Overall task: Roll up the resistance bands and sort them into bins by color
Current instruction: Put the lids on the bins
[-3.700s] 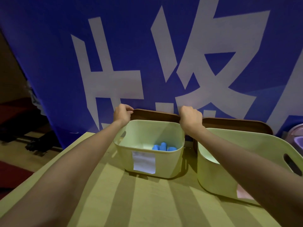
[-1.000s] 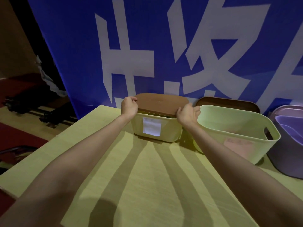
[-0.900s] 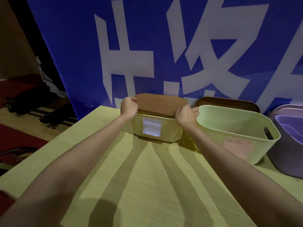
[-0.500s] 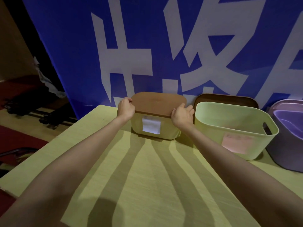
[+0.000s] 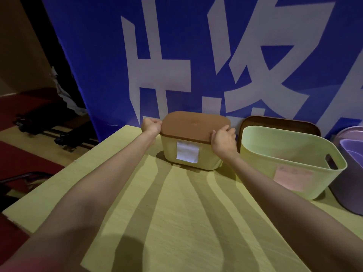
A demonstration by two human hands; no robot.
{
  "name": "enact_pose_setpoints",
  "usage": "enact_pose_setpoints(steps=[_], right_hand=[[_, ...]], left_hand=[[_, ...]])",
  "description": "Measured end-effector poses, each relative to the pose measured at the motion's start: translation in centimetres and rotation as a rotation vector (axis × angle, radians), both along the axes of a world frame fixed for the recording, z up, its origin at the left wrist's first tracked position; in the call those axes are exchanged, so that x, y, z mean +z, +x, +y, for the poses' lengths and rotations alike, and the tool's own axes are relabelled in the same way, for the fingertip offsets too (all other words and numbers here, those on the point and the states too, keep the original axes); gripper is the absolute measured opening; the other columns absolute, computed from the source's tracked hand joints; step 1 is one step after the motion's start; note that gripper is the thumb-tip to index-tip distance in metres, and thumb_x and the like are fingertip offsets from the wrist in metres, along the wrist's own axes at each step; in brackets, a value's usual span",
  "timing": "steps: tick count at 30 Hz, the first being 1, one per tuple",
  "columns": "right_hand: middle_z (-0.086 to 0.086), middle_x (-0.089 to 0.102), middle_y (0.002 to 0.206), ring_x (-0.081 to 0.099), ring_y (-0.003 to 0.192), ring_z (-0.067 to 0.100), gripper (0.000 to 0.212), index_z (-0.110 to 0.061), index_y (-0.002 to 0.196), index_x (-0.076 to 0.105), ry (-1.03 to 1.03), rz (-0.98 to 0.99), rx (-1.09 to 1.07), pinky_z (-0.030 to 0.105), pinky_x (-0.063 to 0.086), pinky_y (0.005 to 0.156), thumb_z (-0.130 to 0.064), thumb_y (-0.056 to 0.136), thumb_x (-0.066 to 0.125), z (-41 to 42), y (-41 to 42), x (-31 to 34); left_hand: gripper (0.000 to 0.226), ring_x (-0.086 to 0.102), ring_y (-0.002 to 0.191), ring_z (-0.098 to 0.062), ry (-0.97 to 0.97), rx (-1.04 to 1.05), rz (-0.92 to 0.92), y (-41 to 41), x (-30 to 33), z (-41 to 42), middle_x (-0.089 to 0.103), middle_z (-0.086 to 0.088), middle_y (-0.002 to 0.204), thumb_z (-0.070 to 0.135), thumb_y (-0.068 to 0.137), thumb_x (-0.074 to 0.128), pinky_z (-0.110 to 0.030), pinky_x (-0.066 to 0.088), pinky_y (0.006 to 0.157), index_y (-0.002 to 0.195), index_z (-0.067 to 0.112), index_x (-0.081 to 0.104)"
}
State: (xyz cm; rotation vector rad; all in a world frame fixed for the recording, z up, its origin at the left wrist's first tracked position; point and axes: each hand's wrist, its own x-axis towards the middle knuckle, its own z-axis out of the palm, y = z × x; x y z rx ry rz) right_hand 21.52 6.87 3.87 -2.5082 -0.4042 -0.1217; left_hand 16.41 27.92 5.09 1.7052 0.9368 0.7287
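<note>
A small green bin (image 5: 189,154) is sitting near the far edge of the bench (image 5: 167,213), with a white label (image 5: 187,154) on its front and a brown lid (image 5: 193,125) lying on top. The left hand (image 5: 150,125) is gripping the lid's left end with curled fingers, and the right hand (image 5: 223,141) is gripping its right end. A bigger open green bin (image 5: 290,160) is standing just beside it on the right, and a purple bin (image 5: 351,169) is getting cut off at the right edge. The near part of the bench is lying bare. The lid is hiding what is inside.
</note>
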Motion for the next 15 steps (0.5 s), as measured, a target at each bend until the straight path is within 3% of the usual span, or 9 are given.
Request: enact_pose_setpoints(steps=[5, 9, 15], right_hand=[[0.029, 0.035, 0.137, 0.039, 0.124, 0.038, 0.059, 0.013, 0.141, 0.022, -0.06, -0.043, -0.008, 0.041, 0.037, 0.101, -0.032, 0.104, 0.031, 0.0, 0.3, 0.2], [0.029, 0.038, 0.135, 0.039, 0.122, 0.038, 0.058, 0.012, 0.139, 0.028, -0.106, -0.047, -0.028, 0.04, 0.037, 0.1, -0.034, 0.104, 0.031, -0.2, 0.5, 0.3], [0.026, 0.037, 0.134, 0.041, 0.122, 0.036, 0.058, 0.013, 0.138, 0.028, -0.14, -0.057, -0.015, 0.04, 0.041, 0.098, -0.032, 0.102, 0.034, -0.2, 0.7, 0.5]], left_hand=[[0.025, 0.057, 0.107, -0.021, 0.053, -0.065, 0.031, 0.4, -0.7, -0.2, 0.063, -0.01, 0.12, 0.013, 0.101, 0.046, -0.024, 0.045, 0.081, 0.116, 0.005, 0.065], [0.034, 0.056, 0.113, -0.026, 0.154, -0.105, 0.128, 0.7, -0.7, -0.3, 0.061, -0.009, 0.125, 0.02, 0.104, 0.038, -0.027, 0.042, 0.082, 0.127, 0.008, 0.06], [0.03, 0.052, 0.086, -0.023, 0.434, -0.134, 0.324, 1.0, -0.3, 0.0, 0.058, -0.008, 0.099, 0.016, 0.105, 0.034, -0.03, 0.042, 0.072, 0.105, 0.009, 0.063]])
